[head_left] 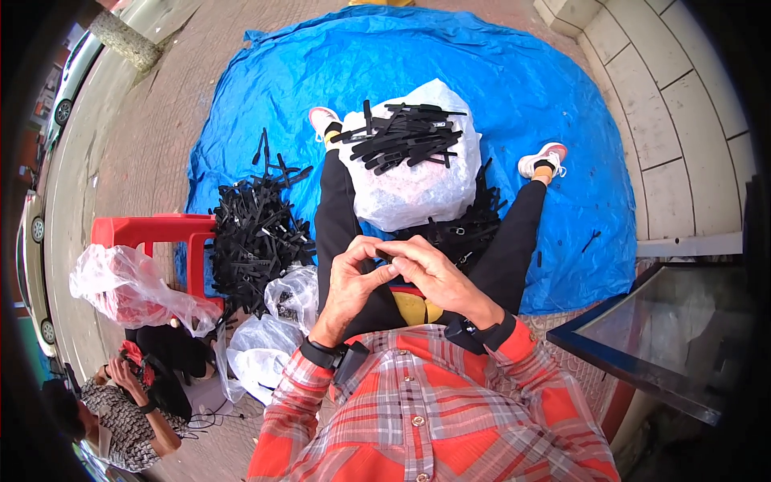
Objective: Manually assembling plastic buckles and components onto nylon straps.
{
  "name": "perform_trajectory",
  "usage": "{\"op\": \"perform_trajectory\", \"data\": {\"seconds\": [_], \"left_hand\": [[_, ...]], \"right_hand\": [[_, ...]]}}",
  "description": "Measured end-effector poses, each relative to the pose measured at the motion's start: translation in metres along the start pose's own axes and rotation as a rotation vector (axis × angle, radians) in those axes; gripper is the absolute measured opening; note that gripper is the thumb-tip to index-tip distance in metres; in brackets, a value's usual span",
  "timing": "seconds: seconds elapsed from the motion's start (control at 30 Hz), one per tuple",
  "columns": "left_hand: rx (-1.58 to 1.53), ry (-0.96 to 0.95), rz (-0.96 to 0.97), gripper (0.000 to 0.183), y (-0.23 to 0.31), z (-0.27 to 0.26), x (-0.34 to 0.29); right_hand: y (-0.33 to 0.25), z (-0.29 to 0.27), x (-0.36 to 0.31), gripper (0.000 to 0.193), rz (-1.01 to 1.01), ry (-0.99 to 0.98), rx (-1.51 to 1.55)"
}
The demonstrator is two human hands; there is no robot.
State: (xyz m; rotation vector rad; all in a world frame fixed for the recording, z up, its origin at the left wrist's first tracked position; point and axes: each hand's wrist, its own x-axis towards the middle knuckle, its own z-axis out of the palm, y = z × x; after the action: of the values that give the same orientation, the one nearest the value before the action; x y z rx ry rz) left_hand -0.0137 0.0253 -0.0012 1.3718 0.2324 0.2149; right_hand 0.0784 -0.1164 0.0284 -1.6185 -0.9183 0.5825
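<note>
My left hand (356,275) and my right hand (434,273) meet in front of my lap, fingers pinched together. Between them is a short black strap (383,256), mostly hidden by the fingers. Just beyond my hands, a stuffed white plastic bag (393,201) stands between my legs, with a heap of black straps (405,138) on top. Some of those straps show pale, shiny bits like buckles. More black straps (458,233) lie in a pile behind my right hand, partly covered by the bag and my leg.
A large black strap pile (261,241) lies left on the blue tarp (321,72). Beside it stand a red plastic stool (197,249) and clear plastic bags (261,345). Another person (132,418) sits at lower left. A blue-framed glass case (642,329) is at my right.
</note>
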Motion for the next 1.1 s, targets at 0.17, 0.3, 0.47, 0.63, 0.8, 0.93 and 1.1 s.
{"op": "perform_trajectory", "data": {"seconds": [0.17, 0.3, 0.47, 0.63, 0.8, 0.93, 1.1], "left_hand": [[-0.282, -0.014, -0.105, 0.018, -0.002, 0.006, -0.006], [-0.228, -0.036, -0.012, 0.02, 0.0, 0.014, -0.006], [-0.176, -0.065, 0.019, 0.022, -0.003, 0.014, -0.006], [-0.045, -0.088, -0.004, 0.021, 0.0, 0.012, -0.009], [0.194, -0.088, 0.123, 0.019, 0.005, 0.011, -0.004], [0.267, -0.087, 0.164, 0.017, 0.005, 0.011, -0.005], [-0.046, 0.056, -0.071, 0.018, 0.005, 0.021, -0.006]], "right_hand": [[-0.008, -0.008, 0.0, 0.023, 0.379, -0.063, 0.525], [0.005, -0.014, -0.004, 0.022, 0.586, -0.047, 0.818], [0.004, -0.022, -0.007, 0.024, 0.528, 0.001, 0.802], [0.001, -0.029, -0.009, 0.028, 0.563, -0.1, 0.78], [-0.004, -0.034, -0.006, 0.028, 0.511, -0.183, 0.728], [-0.015, -0.029, -0.005, 0.023, 0.472, -0.15, 0.677], [-0.009, -0.016, -0.01, 0.022, 0.423, -0.072, 0.692]]}}
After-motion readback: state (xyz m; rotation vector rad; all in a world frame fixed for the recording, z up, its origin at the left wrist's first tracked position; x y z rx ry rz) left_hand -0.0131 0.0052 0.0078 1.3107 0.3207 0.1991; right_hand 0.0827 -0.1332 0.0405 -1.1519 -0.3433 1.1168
